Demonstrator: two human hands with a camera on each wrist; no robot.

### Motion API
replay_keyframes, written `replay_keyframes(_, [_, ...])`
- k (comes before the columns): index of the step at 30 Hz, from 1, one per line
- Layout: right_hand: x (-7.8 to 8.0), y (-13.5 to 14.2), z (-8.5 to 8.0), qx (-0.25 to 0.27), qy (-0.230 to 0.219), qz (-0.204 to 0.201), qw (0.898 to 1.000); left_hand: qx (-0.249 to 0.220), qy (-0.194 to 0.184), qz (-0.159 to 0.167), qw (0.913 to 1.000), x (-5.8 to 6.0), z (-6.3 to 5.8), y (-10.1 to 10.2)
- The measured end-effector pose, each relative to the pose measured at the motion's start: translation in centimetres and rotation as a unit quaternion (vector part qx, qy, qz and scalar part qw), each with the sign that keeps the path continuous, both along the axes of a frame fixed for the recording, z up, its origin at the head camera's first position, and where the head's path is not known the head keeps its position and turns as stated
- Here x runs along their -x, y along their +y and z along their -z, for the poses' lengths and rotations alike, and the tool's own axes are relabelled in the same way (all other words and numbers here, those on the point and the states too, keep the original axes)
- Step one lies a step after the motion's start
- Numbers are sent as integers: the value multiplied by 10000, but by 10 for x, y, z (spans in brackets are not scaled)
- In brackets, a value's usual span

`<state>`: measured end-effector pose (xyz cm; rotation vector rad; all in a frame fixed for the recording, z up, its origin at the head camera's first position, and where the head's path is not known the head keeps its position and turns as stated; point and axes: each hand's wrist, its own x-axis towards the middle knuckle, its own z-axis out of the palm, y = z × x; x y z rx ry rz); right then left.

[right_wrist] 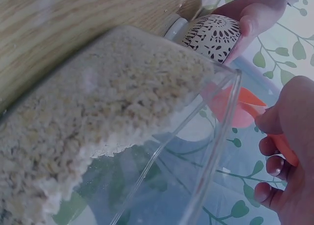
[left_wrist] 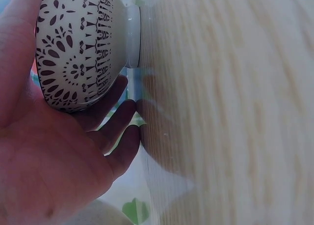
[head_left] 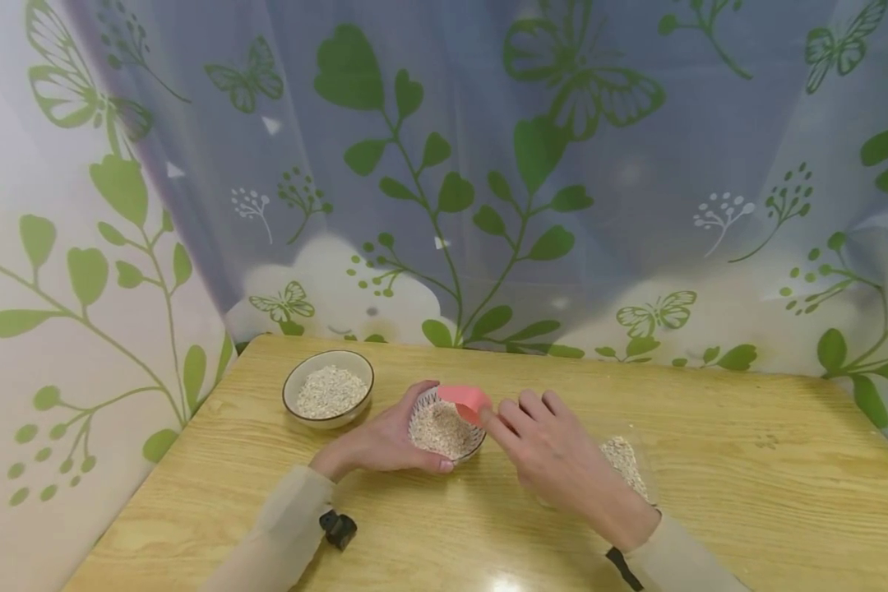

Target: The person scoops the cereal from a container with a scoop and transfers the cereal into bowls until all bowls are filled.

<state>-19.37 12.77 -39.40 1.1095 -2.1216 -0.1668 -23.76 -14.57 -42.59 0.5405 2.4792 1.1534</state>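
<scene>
My left hand [head_left: 385, 440] holds a small bowl [left_wrist: 73, 48] with a dark pattern, thumb on the near side and fingers around the far side. Rolled oats [head_left: 444, 432] lie inside it. In the left wrist view the bowl's foot is at the tabletop. A pink scoop [head_left: 468, 398] is gripped by its handle in my right hand [head_left: 551, 456]. The scoop is tilted over the bowl's right rim; its inside is mostly hidden. Below my right wrist stands a clear box [right_wrist: 208, 156] holding oats [right_wrist: 122, 92], partly covered by the hand in the head view.
A second bowl [head_left: 329, 423], pale with a dark rim and filled with oats, stands at the table's back left. The wooden table [head_left: 747, 460] meets a patterned curtain [head_left: 636, 205] behind and another at the left.
</scene>
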Motion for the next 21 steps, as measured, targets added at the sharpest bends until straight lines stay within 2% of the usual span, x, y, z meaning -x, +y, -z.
replay_keyframes(8, [1, 2, 1, -74, 108, -60, 9999, -33, 91, 58, 9999, 1, 2, 0])
replay_keyframes(13, [0, 2, 1, -164, 14, -20, 9999, 10, 49, 7, 10000, 0, 2, -1])
replay_keyframes(17, [1, 3, 2, 119, -331, 35, 9994, 162, 169, -29, 9997, -1, 0, -1])
replay_keyframes(21, [2, 7, 2, 694, -866, -57, 9938, 510, 466, -22, 9976, -3, -5, 0])
